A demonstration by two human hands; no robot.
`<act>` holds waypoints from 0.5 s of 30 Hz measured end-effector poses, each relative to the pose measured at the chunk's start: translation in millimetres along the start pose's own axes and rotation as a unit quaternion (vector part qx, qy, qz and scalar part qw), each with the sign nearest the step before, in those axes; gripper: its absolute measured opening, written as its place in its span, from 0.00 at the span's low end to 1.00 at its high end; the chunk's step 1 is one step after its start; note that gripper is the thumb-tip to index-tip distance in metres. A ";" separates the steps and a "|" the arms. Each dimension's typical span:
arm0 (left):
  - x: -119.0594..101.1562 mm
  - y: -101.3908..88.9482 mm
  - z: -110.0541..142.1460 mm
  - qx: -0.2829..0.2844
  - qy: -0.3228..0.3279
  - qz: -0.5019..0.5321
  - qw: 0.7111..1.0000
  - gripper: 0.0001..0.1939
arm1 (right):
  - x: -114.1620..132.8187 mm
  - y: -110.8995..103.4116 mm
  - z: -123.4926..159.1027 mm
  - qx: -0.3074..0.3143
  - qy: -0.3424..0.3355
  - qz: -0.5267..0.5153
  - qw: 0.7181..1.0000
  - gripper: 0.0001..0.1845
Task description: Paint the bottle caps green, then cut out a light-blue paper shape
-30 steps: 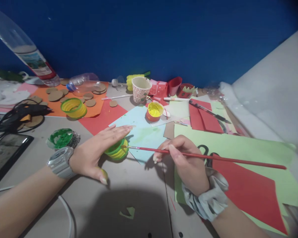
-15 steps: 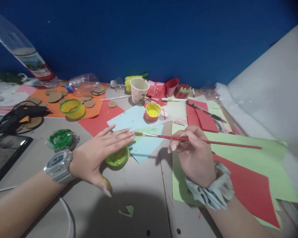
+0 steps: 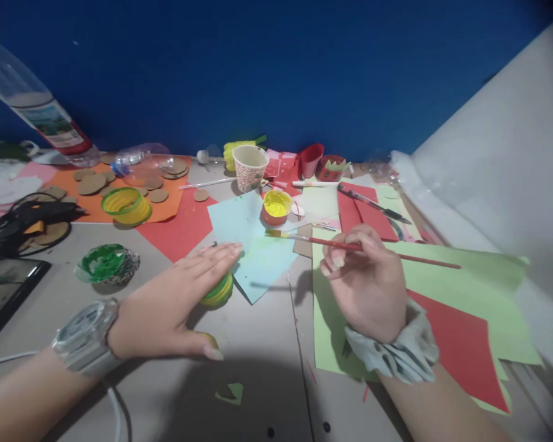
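Observation:
Between the fingers of my right hand (image 3: 366, 279) is a thin red paintbrush (image 3: 336, 244), its bristles pointing left over a light blue sheet (image 3: 253, 267). My left hand (image 3: 179, 301) lies flat with fingers stretched out, above or against a green and yellow painted piece (image 3: 219, 291) that it partly covers. Whether the palm presses on that piece cannot be told. Paint marks the left thumb. A small red cup of yellow paint (image 3: 277, 205) stands just beyond the brush tip. To the left of my left hand sits a cup with green paint (image 3: 102, 264).
A yellow ring-like piece (image 3: 126, 206) and cardboard discs (image 3: 92, 183) lie on orange paper (image 3: 175, 196). Behind stand a paper cup (image 3: 250, 169) and a leaning plastic bottle (image 3: 50, 116). Green paper (image 3: 479, 270), a pen (image 3: 373, 202) and red paper (image 3: 461, 337) are right; a tablet (image 3: 9, 294) is left.
The brush tip has moved right and up, away from my left fingertips, to over the blue sheet. My left hand has shifted slightly, covering the painted piece differently; its inside no longer shows.

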State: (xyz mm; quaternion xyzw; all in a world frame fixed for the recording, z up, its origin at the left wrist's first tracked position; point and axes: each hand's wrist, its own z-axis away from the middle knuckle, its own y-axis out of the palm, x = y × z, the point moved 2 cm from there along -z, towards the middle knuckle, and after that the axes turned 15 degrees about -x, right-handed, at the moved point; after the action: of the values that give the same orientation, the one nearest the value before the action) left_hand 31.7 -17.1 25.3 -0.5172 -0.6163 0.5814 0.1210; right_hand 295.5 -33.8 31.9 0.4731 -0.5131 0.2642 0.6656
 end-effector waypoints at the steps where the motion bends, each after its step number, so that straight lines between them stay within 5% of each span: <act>1: 2.6 -1.6 0.2 -0.008 0.002 0.010 1.000 0.55 | -0.5 1.0 1.7 0.016 -0.003 0.006 1.000 0.10; 9: 10.8 -10.6 0.4 0.000 -0.026 0.086 0.996 0.56 | -10.7 14.2 34.5 0.164 -0.045 0.074 0.983 0.09; 15: 13.3 -11.4 0.1 0.005 -0.053 0.103 0.993 0.59 | -14.8 17.3 45.4 0.198 -0.081 0.107 0.971 0.08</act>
State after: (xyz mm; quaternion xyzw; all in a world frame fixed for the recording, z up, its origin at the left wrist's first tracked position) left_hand 20.1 -4.3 28.9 -0.5460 -0.5625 0.6201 0.0302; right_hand 256.4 -65.5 25.5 0.5580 -0.5501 0.3913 0.4826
